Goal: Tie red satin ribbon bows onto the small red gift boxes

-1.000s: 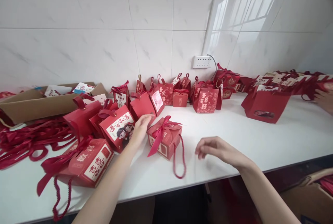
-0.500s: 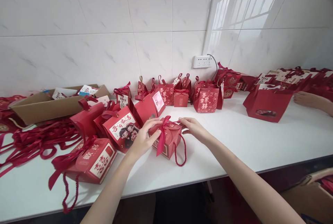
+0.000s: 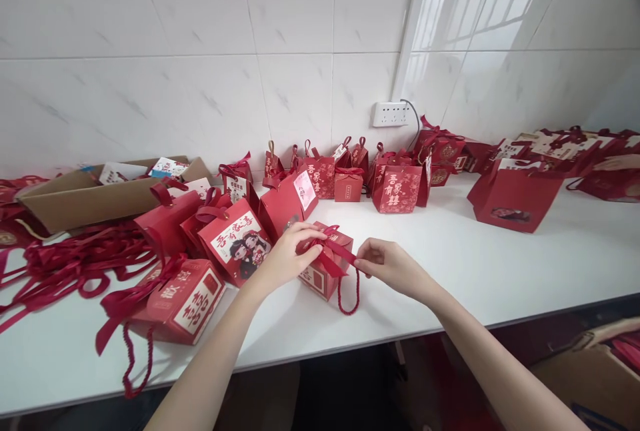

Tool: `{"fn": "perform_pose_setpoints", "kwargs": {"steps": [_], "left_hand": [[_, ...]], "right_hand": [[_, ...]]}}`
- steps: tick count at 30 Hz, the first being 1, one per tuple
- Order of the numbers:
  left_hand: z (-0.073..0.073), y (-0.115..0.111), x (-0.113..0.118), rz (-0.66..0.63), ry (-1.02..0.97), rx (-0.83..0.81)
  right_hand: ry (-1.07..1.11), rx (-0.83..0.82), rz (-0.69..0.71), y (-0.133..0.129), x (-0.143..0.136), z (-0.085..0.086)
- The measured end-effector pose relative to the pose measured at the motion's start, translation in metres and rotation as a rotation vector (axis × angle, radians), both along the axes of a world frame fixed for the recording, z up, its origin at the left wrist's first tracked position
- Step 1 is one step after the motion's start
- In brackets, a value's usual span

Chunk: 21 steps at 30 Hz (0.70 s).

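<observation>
Two hands work on one small red gift box [image 3: 320, 269] near the white counter [image 3: 475, 264] edge: left hand [image 3: 285, 259] grips its top, right hand [image 3: 387, 265] pinches the ribbon [image 3: 334, 254]. A hard pull may undo the bow or drag the box off.

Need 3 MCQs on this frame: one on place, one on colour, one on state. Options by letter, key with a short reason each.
1. Where is the brown cardboard box?
A. far left, by the wall
B. right end of the white counter
C. under the socket

2. What colour is the satin ribbon on the small paper gift box between the hands?
A. gold
B. red
C. white

3. What is the right hand doing?
A. resting flat on the counter
B. lifting a bag
C. pinching a ribbon end

Key: 1 A, it lies at the left beside the tiles; 2 B, it matches the red box; 3 C, the fingers close on the tail while the left hand steadies the box.
</observation>
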<state>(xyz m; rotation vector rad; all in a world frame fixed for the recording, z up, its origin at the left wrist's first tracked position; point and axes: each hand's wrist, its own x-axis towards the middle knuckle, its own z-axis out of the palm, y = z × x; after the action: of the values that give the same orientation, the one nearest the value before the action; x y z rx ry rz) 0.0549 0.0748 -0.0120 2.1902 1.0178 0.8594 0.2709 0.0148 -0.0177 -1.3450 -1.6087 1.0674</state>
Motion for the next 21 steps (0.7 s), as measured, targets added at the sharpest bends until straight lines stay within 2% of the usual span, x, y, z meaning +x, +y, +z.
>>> {"fn": "perform_pose_setpoints", "kwargs": {"steps": [2, 5, 8, 12, 17, 21], "left_hand": [[0.002, -0.001, 0.002, 0.006, 0.020, 0.017], [0.005, -0.002, 0.004, 0.018, 0.066, 0.044], [0.005, -0.001, 0.006, 0.032, 0.110, 0.067], [0.001, 0.001, 0.006, 0.039, 0.105, 0.058], [-0.004, 0.003, 0.005, 0.023, 0.053, 0.029], [-0.003, 0.005, 0.006, 0.042, 0.043, 0.004]], "right_hand": [[-0.107, 0.037, -0.095, -0.005, 0.003, 0.003], [-0.153, 0.080, -0.206, -0.012, -0.002, 0.011], [-0.219, 0.076, -0.091, -0.014, -0.018, 0.013], [-0.190, 0.098, 0.045, -0.007, -0.034, 0.001], [0.038, -0.002, 0.081, -0.002, -0.028, -0.009], [0.051, -0.100, 0.075, -0.006, -0.017, -0.012]]}}
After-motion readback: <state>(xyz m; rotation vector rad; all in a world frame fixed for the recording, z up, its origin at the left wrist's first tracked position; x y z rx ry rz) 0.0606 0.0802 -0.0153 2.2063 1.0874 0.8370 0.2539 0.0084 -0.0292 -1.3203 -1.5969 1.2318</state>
